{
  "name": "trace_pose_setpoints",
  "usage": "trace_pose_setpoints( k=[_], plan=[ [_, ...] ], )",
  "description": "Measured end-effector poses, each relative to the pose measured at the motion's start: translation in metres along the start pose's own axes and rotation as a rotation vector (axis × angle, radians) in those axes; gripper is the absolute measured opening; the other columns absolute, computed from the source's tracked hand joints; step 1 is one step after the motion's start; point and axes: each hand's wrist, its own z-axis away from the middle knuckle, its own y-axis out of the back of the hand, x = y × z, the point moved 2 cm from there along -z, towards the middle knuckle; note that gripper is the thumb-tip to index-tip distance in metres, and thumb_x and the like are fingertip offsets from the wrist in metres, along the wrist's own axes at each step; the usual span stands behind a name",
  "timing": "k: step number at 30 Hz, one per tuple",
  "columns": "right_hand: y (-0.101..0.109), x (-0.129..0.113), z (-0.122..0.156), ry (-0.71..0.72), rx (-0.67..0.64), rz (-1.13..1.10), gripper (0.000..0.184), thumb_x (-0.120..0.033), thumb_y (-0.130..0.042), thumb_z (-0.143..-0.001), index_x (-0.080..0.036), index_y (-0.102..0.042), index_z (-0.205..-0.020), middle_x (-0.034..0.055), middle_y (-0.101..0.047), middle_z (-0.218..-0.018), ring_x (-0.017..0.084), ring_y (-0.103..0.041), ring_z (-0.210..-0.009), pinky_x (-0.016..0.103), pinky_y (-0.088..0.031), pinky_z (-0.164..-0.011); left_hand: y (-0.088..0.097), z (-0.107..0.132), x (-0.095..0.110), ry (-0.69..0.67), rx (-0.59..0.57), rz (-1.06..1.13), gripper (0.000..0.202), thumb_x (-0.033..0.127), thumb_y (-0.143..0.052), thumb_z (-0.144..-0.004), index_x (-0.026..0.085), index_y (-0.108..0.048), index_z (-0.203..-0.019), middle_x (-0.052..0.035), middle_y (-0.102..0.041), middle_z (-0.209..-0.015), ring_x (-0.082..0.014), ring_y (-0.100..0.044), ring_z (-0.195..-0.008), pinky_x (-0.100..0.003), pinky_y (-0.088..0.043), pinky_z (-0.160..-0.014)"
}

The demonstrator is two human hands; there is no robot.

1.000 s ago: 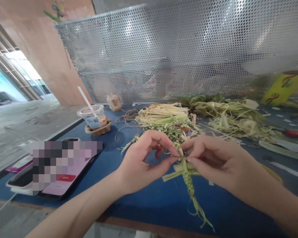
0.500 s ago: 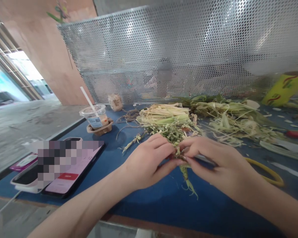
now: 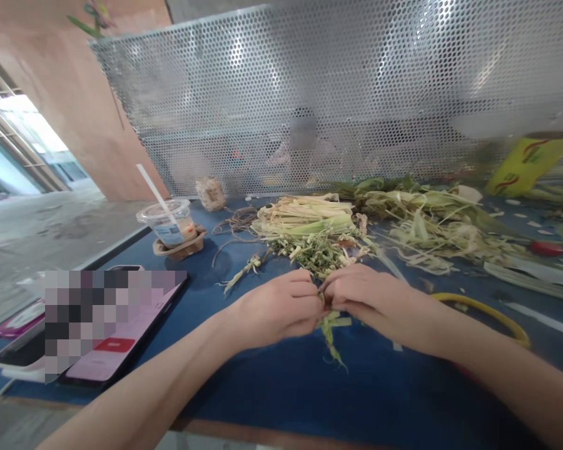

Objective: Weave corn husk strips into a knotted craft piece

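Both hands meet over the blue tabletop, fingers pinched around a small twisted piece of green plant husk [image 3: 329, 331] whose frayed end hangs below them. My left hand [image 3: 281, 306] closes on it from the left, and my right hand [image 3: 366, 297] grips it from the right. Their fingers hide most of the piece. Just beyond the fingertips lies a pile of small knotted green husk pieces [image 3: 304, 249]. Behind that is a bundle of pale husk strips [image 3: 304, 215]. A single knotted piece [image 3: 244, 272] rests apart on the left.
Left stand a lidded plastic cup [image 3: 169, 225] with a straw, in a cardboard holder [image 3: 181, 247], and phones [image 3: 122, 344]. Loose husks [image 3: 431, 231], a yellow ring [image 3: 488, 315] and a yellow tube [image 3: 530, 162] lie right. A perforated metal screen [image 3: 263, 94] rises behind.
My hands have drawn closer together around the husk piece, my right hand's fingers folding in more. The whole scene sits slightly further left in view.
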Motion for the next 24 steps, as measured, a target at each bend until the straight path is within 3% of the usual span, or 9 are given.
trace_pose_setpoints(
  k=[4, 8, 13, 21, 24],
  plan=[
    [0.002, 0.008, 0.0, -0.019, -0.033, -0.071, 0.021, -0.019, -0.038, -0.087, -0.019, -0.054, -0.074, 0.0029, -0.061, -0.085, 0.014, -0.054, -0.085, 0.027, -0.039, -0.078, -0.005, 0.004, -0.007, 0.104, 0.008, 0.181, 0.028, 0.013, -0.039, -0.083, 0.017, -0.033, -0.057, -0.0002, -0.042, -0.055, -0.0116, -0.034, -0.062, -0.024, -0.037, -0.063],
    [0.001, 0.013, 0.0, -0.01, -0.034, -0.098, 0.022, -0.02, -0.038, -0.087, -0.02, -0.055, -0.074, 0.0022, -0.062, -0.083, 0.014, -0.057, -0.081, 0.025, -0.041, -0.073, -0.007, 0.005, -0.007, 0.121, 0.047, 0.249, 0.028, 0.01, -0.04, -0.082, 0.018, -0.028, -0.058, 0.0009, -0.038, -0.055, -0.0111, -0.03, -0.06, -0.025, -0.038, -0.063],
    [0.002, 0.016, 0.001, 0.006, -0.038, -0.114, 0.021, -0.02, -0.037, -0.087, -0.02, -0.056, -0.078, 0.0026, -0.063, -0.085, 0.013, -0.057, -0.083, 0.025, -0.041, -0.074, -0.008, 0.004, -0.002, 0.072, 0.107, 0.207, 0.025, 0.008, -0.043, -0.08, 0.018, -0.033, -0.059, 0.0006, -0.043, -0.056, -0.0109, -0.031, -0.06, -0.026, -0.039, -0.066],
    [0.001, 0.015, 0.002, 0.012, -0.043, -0.141, 0.02, -0.017, -0.038, -0.086, -0.019, -0.057, -0.08, 0.0027, -0.064, -0.088, 0.012, -0.058, -0.083, 0.025, -0.044, -0.074, -0.007, 0.003, 0.003, -0.013, 0.111, 0.108, 0.023, 0.007, -0.043, -0.08, 0.017, -0.04, -0.059, 0.0006, -0.047, -0.055, -0.0105, -0.035, -0.058, -0.025, -0.042, -0.066],
    [0.006, 0.019, 0.003, -0.006, 0.035, -0.132, 0.018, -0.016, -0.041, -0.085, -0.02, -0.057, -0.078, 0.0023, -0.064, -0.091, 0.013, -0.058, -0.088, 0.027, -0.044, -0.078, -0.004, 0.004, 0.001, 0.017, 0.12, 0.145, 0.021, 0.009, -0.043, -0.081, 0.017, -0.041, -0.061, 0.0006, -0.048, -0.057, -0.0106, -0.037, -0.06, -0.026, -0.042, -0.069]
  ],
)
